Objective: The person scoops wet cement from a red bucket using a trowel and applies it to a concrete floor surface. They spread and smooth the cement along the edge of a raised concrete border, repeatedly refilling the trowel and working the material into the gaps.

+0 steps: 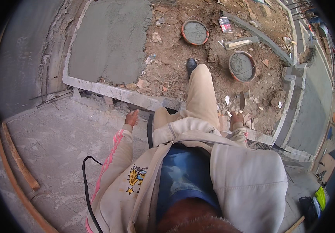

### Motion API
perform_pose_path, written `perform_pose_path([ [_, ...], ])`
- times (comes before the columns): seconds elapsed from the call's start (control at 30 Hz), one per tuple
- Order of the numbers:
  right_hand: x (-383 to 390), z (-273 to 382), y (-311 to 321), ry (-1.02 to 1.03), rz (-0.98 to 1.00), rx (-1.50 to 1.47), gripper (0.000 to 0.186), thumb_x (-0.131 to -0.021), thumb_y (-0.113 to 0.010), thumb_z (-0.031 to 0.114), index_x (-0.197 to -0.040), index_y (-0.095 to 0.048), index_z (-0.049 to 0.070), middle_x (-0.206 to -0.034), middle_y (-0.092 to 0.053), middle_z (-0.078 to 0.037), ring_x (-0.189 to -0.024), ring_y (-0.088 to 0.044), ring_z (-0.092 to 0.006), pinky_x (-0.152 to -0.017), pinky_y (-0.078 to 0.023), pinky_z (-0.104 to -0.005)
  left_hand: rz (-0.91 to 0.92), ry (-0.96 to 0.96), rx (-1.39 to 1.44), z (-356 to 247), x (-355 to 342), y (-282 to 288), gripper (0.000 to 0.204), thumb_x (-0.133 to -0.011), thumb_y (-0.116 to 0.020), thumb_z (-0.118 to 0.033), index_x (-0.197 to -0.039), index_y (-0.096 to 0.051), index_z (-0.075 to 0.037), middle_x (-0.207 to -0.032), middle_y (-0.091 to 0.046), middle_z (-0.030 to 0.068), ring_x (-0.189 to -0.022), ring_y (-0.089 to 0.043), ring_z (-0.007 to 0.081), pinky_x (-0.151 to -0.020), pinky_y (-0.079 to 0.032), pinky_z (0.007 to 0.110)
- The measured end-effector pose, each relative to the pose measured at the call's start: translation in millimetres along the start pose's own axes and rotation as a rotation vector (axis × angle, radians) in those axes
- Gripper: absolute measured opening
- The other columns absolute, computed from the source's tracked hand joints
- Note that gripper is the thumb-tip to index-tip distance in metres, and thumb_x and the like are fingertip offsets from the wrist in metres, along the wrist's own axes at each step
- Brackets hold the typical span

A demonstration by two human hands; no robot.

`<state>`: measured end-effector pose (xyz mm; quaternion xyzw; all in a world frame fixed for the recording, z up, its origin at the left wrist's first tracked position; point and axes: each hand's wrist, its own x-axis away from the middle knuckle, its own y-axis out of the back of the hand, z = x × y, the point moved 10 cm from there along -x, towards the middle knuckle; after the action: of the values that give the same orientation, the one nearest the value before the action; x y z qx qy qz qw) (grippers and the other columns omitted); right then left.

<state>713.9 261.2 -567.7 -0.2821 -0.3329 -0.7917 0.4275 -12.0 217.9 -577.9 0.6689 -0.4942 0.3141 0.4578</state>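
My left hand (pixel 132 117) hangs beside my left thigh with loosely curled, slightly parted fingers, empty. My right hand (pixel 236 117) is beside my right leg, fingers loosely parted, just below a trowel (pixel 242 101) lying on the rubble, apparently not touching it. My booted foot (pixel 191 66) is on the rubble-strewn dirt (pixel 167 77) of a raised bed. Two orange-rimmed buckets of grey mortar stand on it, one farther back (pixel 194 33), one nearer at right (pixel 242 66). A long float (pixel 240 43) lies between them.
Smoothed grey mortar (pixel 105 42) covers the bed's left part, inside a concrete edge (pixel 86 83). A stepped kerb (pixel 292 105) and grey slab (pixel 313 112) run along the right. Timber strips (pixel 20 155) lie on the lower floor at left. Exposed rebar (pixel 299 9) sticks out upper right.
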Motion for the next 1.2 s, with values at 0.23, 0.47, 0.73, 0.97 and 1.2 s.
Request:
perform_pose_path([
  [0.23, -11, -92, -9, 0.044, -0.024, 0.512, 0.073, -0.074, -0.073, 0.030, -0.134, -0.054, -0.006, -0.109, -0.068, -0.026, -0.081, -0.070, -0.0320, -0.066, -0.055, -0.0408, -0.002, -0.082, 0.019, 47, 42, -11, 0.034, -0.088, -0.068, -0.039, -0.100, -0.064, -0.007, -0.079, -0.060, 0.0002, -0.058, -0.055, 0.0105, -0.044, -0.040, 0.028],
  [0.47, -34, 53, -38, 0.390, -0.181, 0.560, 0.071, -0.075, -0.074, 0.047, -0.122, -0.062, -0.005, -0.113, -0.066, -0.029, -0.104, -0.065, -0.0419, -0.091, -0.049, -0.0451, 0.026, -0.370, -0.009, -31, 66, -30, 0.036, -0.093, -0.066, -0.038, -0.114, -0.066, -0.008, -0.086, -0.063, -0.0012, -0.069, -0.058, 0.0085, -0.053, -0.043, 0.024],
  [0.73, -3, 163, -30, 0.399, -0.381, -0.258, 0.060, -0.073, -0.078, 0.036, -0.106, -0.062, -0.012, -0.084, -0.071, -0.022, -0.073, -0.069, -0.0337, -0.070, -0.054, -0.0414, -0.062, -0.236, 0.055, 27, 72, 12, 0.034, -0.092, -0.065, -0.038, -0.108, -0.066, -0.008, -0.085, -0.060, -0.0020, -0.070, -0.057, 0.0085, -0.054, -0.042, 0.025],
  [0.97, -137, 179, 27, 0.288, -0.352, -0.350, 0.064, -0.071, -0.076, 0.035, -0.107, -0.063, -0.016, -0.098, -0.071, -0.022, -0.076, -0.069, -0.0292, -0.068, -0.055, -0.0437, -0.109, -0.194, 0.138, 61, 60, 26, 0.034, -0.091, -0.065, -0.035, -0.107, -0.066, -0.005, -0.080, -0.061, -0.0004, -0.060, -0.054, 0.0082, -0.047, -0.040, 0.025],
  [1.2, -226, 191, 15, 0.197, -0.426, -0.152, 0.077, -0.072, -0.076, 0.045, -0.115, -0.059, -0.017, -0.109, -0.067, -0.021, -0.090, -0.067, -0.0317, -0.077, -0.055, -0.0434, -0.177, -0.117, 0.117, 80, 91, 15, 0.041, -0.091, -0.067, -0.036, -0.116, -0.067, -0.003, -0.086, -0.066, 0.0041, -0.069, -0.061, 0.0115, -0.058, -0.049, 0.028],
])
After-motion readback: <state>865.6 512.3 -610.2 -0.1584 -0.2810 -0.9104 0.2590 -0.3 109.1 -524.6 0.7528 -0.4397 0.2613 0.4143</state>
